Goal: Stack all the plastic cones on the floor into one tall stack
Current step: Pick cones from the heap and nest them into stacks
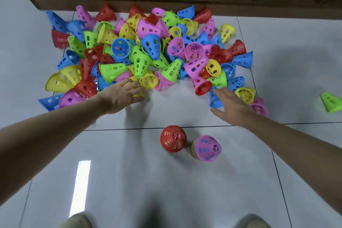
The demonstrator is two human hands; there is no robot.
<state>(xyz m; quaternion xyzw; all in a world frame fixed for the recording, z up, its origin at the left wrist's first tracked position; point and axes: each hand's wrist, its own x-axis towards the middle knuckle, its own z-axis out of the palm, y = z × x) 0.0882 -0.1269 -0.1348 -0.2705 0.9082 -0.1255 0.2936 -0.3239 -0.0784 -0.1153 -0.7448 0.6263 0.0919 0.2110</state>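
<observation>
Head view, left to right: the left hand reaches with fingers spread onto a yellow cone at the near edge of the cone pile, clasping nothing. Nearer on the tiled floor stand a red-topped stack and a pink-topped stack. The right hand, fingers relaxed and empty, hovers beside a blue cone. A green cone lies far right.

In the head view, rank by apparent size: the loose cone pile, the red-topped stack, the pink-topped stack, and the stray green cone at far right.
1. Loose cone pile, by far the largest.
2-3. Red-topped stack and pink-topped stack look about alike; no ranking.
4. Stray green cone, slightly smaller, but farther away and cut by the frame edge, so unsure.
</observation>
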